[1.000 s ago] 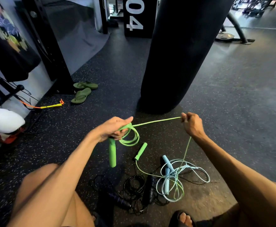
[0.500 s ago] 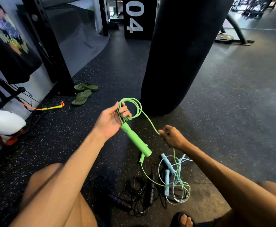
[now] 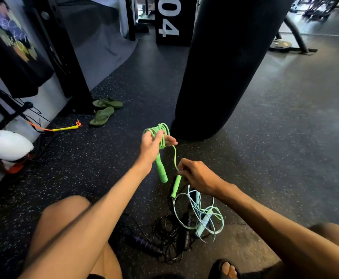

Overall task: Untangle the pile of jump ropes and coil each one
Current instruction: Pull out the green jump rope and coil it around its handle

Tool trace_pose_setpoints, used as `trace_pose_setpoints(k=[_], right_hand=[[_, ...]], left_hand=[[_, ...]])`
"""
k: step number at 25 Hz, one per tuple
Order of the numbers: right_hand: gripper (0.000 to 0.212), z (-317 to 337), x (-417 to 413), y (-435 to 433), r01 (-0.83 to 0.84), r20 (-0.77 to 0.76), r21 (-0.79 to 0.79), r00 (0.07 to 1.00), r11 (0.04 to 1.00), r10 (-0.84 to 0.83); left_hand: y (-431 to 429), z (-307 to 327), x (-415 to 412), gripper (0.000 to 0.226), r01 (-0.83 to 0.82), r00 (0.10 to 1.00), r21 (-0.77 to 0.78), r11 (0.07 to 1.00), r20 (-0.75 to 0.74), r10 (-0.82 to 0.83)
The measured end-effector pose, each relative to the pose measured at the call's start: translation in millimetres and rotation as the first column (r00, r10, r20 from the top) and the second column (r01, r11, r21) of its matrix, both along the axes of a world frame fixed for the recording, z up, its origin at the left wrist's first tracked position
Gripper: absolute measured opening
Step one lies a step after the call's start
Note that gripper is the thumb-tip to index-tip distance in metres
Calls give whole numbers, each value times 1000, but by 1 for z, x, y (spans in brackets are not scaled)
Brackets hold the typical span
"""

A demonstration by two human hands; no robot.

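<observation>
Green rope (image 3: 160, 131) loops sit gripped in the left hand (image 3: 151, 146), so the coil keeps shape; the right hand (image 3: 199, 177) pinches it beside the free handle (image 3: 175, 186), likely feeding slack above the floor pile (image 3: 166, 232).

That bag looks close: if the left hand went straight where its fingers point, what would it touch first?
Probably the black punching bag, near its lower end, just beyond the left hand; depth is hard to judge.
</observation>
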State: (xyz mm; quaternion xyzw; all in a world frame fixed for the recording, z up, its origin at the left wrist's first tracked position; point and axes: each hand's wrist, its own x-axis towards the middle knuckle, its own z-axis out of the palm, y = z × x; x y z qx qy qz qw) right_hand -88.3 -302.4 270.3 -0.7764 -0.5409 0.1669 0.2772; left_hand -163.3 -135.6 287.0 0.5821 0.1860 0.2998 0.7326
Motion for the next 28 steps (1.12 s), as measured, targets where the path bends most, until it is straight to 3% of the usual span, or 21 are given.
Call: trace_pose_setpoints(k=[4, 7, 11, 15, 17, 20, 24, 26, 28], right_hand=[[12, 8, -6, 4, -27, 50, 19, 998, 999, 26], [17, 9, -8, 5, -42, 45, 3, 998, 999, 42], [23, 13, -11, 6, -61, -28, -28, 998, 998, 60], [27, 27, -6, 4, -48, -118, 17, 992, 999, 50], [31, 38, 0, 1, -5, -136, 48, 991, 999, 12], [28, 44, 16, 0, 100, -139, 82, 986, 992, -88], [28, 43, 31, -4, 227, -236, 77, 950, 971, -203], [34, 45, 40, -12, 261, -255, 48, 937, 964, -241], [32, 47, 57, -23, 288, -239, 62, 934, 956, -266]], left_hand=[[-11, -10, 4, 16, 80, 993, 351, 933, -115, -42], [-15, -9, 2, 16, 51, 983, 486, 872, -177, 41], [-11, -5, 2, 21, 79, 981, 422, 903, -194, 5], [-15, -5, -2, 14, 277, 892, 592, 757, -452, 27], [-15, -9, -2, 18, 389, 832, 562, 730, -554, -16], [-16, -12, -3, 33, 454, 815, 469, 758, -563, -139], [-12, -3, -8, 50, 444, 840, 581, 682, -535, -92], [3, -1, -9, 50, 386, 853, 571, 725, -520, -45], [15, 0, -12, 51, 387, 839, 451, 805, -534, -104]])
